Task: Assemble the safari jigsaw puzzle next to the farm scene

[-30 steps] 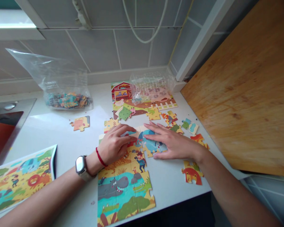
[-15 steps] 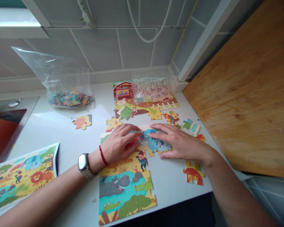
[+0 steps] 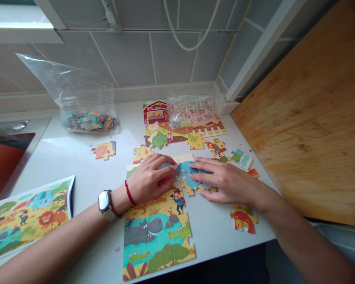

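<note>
The part-built puzzle (image 3: pixel 154 244) lies flat on the surface (image 3: pixel 85 169), close to the near edge, its hippo pool joined and its right side showing bare knobs and sockets. The step in hand looks like seating the top row: the elephant section (image 3: pixel 187 170) sits against the upper right of the assembled part, though whether it is locked in I cannot tell.

The left hand (image 3: pixel 152 175) rests over the upper left of the puzzle with its fingers bent — whether it pinches a piece is hidden. The right hand (image 3: pixel 229 179) is spread, fingers apart, lying over the elephant section and grasping nothing visible.

The next move seems to call for the left hand to steady the built part while the right eases the elephant section flush, without buckling the seam. After that, the lion piece (image 3: pixel 243 221) below the right wrist looks worth trying — the printed sheet (image 3: pixel 32 221) shows lions beneath the elephant.
</note>
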`<state>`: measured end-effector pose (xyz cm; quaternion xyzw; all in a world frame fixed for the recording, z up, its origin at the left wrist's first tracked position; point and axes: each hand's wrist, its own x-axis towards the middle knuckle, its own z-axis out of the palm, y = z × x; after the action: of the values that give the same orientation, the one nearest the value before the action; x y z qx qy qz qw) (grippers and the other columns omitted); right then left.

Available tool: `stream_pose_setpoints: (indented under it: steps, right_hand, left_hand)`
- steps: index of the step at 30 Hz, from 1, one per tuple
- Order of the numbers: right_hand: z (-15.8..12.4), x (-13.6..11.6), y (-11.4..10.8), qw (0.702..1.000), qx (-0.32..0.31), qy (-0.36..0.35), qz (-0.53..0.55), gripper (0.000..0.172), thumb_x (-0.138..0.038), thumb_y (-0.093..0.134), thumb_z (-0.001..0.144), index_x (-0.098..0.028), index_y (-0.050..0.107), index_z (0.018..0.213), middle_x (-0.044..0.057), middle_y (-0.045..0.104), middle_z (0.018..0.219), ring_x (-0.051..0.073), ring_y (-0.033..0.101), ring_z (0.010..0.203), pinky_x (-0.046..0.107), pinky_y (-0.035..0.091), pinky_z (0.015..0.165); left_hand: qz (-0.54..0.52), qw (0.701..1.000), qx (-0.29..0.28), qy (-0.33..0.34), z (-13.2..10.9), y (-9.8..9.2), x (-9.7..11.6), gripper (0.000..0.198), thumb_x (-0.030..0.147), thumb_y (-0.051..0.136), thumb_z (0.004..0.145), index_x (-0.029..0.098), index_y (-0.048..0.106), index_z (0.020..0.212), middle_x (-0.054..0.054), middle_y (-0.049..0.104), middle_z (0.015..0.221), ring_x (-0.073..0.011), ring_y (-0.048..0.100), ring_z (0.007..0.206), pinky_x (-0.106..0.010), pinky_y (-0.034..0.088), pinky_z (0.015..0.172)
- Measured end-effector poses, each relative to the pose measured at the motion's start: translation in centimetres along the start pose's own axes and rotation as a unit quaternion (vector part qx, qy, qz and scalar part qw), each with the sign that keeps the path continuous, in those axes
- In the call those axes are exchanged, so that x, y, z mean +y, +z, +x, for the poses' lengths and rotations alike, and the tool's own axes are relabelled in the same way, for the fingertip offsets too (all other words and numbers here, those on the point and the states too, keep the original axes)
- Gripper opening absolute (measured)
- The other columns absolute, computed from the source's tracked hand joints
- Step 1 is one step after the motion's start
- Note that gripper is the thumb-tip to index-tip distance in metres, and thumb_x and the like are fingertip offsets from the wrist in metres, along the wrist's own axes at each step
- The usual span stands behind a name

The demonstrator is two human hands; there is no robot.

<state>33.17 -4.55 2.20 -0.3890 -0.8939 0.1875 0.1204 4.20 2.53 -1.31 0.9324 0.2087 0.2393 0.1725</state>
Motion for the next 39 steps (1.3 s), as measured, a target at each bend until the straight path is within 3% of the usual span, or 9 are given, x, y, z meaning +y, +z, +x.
stream_pose_setpoints:
  steps: [7,12,21,31,34,39]
  right_hand:
    - [0.1,-0.1,0.1,1.000,0.013,-0.009,0.015,0.035,-0.020,0.074,0.088,-0.025,0.078,0.122,0.010,0.064,0.150,0.033,0.054,0.145,0.054,0.050,0.118]
    - [0.3,-0.3,0.3,1.000,0.011,-0.015,0.003,0.026,-0.023,0.072,0.092,-0.024,0.081,0.116,0.011,0.065,0.148,0.033,0.056,0.143,0.053,0.052,0.116]
    - [0.5,-0.6,0.9,0.999,0.013,-0.032,0.016,0.024,-0.029,0.071,0.095,-0.025,0.080,0.116,0.013,0.064,0.149,0.033,0.058,0.140,0.055,0.050,0.116]
    - [0.9,-1.1,1.3,0.999,-0.013,-0.023,0.042,0.028,-0.034,0.073,0.095,-0.023,0.079,0.120,0.015,0.055,0.157,0.036,0.042,0.153,0.059,0.043,0.121]
    - [0.9,-0.6,1.2,0.996,0.038,-0.031,0.068,0.030,-0.030,0.071,0.096,-0.024,0.077,0.125,0.014,0.060,0.152,0.032,0.050,0.147,0.055,0.045,0.120]
    - [0.4,1.0,-0.5,0.963,0.250,0.061,0.085,0.022,-0.023,0.064,0.099,-0.028,0.078,0.115,0.009,0.074,0.121,0.026,0.069,0.117,0.047,0.058,0.102]
  left_hand:
    - [0.013,0.999,0.024,0.026,0.1,0.1,0.0,0.014,0.018,0.061,0.096,0.020,0.071,0.106,-0.010,0.073,0.113,-0.0258,0.067,0.113,-0.043,0.059,0.094]
    - [0.018,0.999,0.008,0.030,0.0,-0.5,-0.3,0.016,0.019,0.062,0.095,0.022,0.073,0.107,-0.009,0.074,0.113,-0.0261,0.068,0.111,-0.043,0.060,0.093]
    - [0.018,0.999,-0.004,0.038,-0.4,-1.4,-1.2,0.022,0.021,0.065,0.093,0.028,0.079,0.108,-0.009,0.073,0.116,-0.0257,0.066,0.109,-0.043,0.058,0.093]
    - [-0.015,0.996,-0.043,0.081,-0.7,-1.6,-2.0,0.044,0.008,0.054,0.082,0.024,0.076,0.117,-0.011,0.071,0.127,-0.0293,0.064,0.118,-0.048,0.057,0.098]
    - [-0.022,0.996,-0.034,0.075,-0.6,-1.5,-1.9,0.040,0.008,0.054,0.085,0.025,0.076,0.113,-0.011,0.072,0.125,-0.0272,0.066,0.117,-0.046,0.058,0.097]
    - [-0.035,0.997,0.061,0.037,-0.2,-2.1,-1.8,0.029,0.003,0.050,0.088,0.021,0.073,0.088,-0.008,0.076,0.108,-0.0221,0.070,0.100,-0.041,0.060,0.086]
